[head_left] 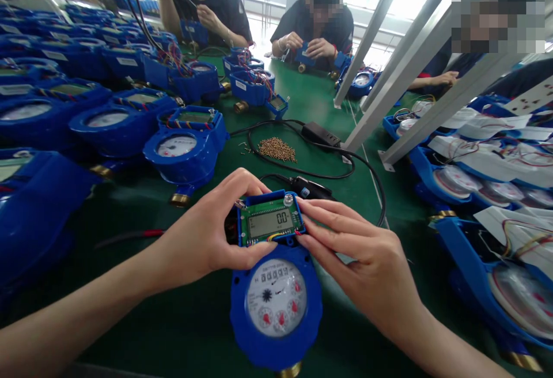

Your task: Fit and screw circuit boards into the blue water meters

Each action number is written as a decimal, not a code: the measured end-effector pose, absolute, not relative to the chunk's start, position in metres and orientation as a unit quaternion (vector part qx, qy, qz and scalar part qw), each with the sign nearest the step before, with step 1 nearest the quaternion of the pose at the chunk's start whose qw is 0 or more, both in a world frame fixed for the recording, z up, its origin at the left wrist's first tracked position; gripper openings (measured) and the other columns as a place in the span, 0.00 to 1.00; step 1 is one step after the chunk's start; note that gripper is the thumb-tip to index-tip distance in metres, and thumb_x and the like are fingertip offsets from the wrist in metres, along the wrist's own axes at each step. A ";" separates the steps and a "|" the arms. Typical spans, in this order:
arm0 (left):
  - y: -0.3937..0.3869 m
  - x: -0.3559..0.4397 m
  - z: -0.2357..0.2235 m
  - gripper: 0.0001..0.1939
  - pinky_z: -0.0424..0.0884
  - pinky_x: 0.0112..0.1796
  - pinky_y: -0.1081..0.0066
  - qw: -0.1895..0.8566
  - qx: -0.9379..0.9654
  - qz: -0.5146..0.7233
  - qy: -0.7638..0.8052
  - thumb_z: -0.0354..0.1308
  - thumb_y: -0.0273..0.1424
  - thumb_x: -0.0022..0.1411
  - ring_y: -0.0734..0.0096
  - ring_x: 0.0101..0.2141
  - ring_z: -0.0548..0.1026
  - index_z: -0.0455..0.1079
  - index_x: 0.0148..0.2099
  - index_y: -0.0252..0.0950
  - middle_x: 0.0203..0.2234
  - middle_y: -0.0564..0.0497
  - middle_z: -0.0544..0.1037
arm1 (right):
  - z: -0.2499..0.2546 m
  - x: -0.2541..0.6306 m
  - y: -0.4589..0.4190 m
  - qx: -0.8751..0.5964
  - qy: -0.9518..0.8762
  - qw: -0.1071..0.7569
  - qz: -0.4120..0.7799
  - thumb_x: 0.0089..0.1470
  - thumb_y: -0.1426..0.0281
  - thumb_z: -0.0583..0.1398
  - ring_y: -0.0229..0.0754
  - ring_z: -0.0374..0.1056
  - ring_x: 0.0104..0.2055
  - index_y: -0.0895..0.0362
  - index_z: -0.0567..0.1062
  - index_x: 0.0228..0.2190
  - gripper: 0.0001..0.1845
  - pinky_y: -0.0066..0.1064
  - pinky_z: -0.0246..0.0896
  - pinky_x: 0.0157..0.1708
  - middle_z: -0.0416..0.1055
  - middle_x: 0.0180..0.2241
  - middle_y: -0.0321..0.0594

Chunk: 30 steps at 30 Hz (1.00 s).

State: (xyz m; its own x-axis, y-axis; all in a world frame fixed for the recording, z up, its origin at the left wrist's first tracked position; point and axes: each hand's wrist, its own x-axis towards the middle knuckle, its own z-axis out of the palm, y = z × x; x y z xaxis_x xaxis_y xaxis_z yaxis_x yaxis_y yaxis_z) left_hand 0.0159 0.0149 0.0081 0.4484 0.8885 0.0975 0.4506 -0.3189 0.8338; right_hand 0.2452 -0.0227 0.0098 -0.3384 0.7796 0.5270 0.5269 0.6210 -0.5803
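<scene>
A blue water meter (239, 309) lies before me, its round dial facing up and a brass fitting at the near end. At its far end sits a green circuit board with a lit display (270, 223) reading 0.0. My left hand (216, 228) wraps round the left side of this housing, with the thumb along the edge between display and dial. My right hand (363, 245) presses its fingertips against the housing's right side, close to some thin coloured wires. Its thumb is mostly hidden.
A heap of small brass screws (277, 150) lies beyond the meter, ringed by a black cable (302, 172). A power strip (320, 134) is behind it. Blue meters (181, 147) crowd the left; others with white covers (470, 153) line the right, past metal posts (401, 78). Several co-workers sit opposite.
</scene>
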 end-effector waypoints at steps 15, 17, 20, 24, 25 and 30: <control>0.000 0.032 0.015 0.23 0.71 0.49 0.67 0.413 0.708 0.300 0.487 0.68 0.36 0.56 0.64 0.49 0.73 0.67 0.53 0.45 0.48 0.55 0.73 | 0.017 0.257 -0.020 -0.511 -0.680 0.370 0.373 0.55 0.71 0.69 0.46 0.73 0.57 0.49 0.79 0.52 0.22 0.36 0.74 0.55 0.76 0.55 0.36; 0.001 0.034 0.018 0.23 0.71 0.47 0.69 0.413 0.706 0.297 0.492 0.68 0.36 0.56 0.65 0.48 0.73 0.68 0.52 0.45 0.46 0.56 0.73 | 0.016 0.263 -0.013 -0.486 -0.694 0.362 0.388 0.56 0.71 0.69 0.44 0.73 0.57 0.46 0.75 0.56 0.27 0.34 0.75 0.55 0.73 0.58 0.35; 0.004 0.036 0.018 0.23 0.70 0.46 0.70 0.408 0.706 0.299 0.497 0.69 0.36 0.55 0.67 0.47 0.73 0.68 0.52 0.45 0.45 0.57 0.73 | 0.014 0.273 0.002 -0.391 -0.774 0.340 0.364 0.58 0.72 0.68 0.45 0.66 0.63 0.44 0.76 0.55 0.25 0.37 0.69 0.59 0.65 0.64 0.33; 0.006 0.037 0.015 0.22 0.70 0.45 0.72 0.402 0.709 0.311 0.490 0.68 0.35 0.55 0.69 0.44 0.73 0.68 0.51 0.44 0.43 0.58 0.73 | 0.014 0.281 0.019 -0.271 -0.864 0.268 0.329 0.64 0.75 0.62 0.48 0.54 0.70 0.49 0.80 0.51 0.17 0.41 0.59 0.66 0.55 0.69 0.36; 0.006 0.037 0.014 0.22 0.70 0.45 0.72 0.400 0.710 0.312 0.489 0.68 0.34 0.54 0.70 0.44 0.73 0.68 0.50 0.43 0.43 0.58 0.73 | 0.015 0.281 0.022 -0.260 -0.874 0.247 0.328 0.65 0.76 0.60 0.48 0.52 0.71 0.50 0.80 0.52 0.17 0.41 0.56 0.67 0.54 0.70 0.38; 0.004 0.036 0.010 0.21 0.71 0.45 0.74 0.395 0.710 0.325 0.484 0.68 0.33 0.53 0.71 0.43 0.73 0.68 0.49 0.44 0.43 0.58 0.73 | 0.015 0.281 0.028 -0.229 -0.877 0.229 0.355 0.65 0.76 0.58 0.47 0.52 0.71 0.51 0.78 0.54 0.18 0.39 0.54 0.68 0.54 0.69 0.40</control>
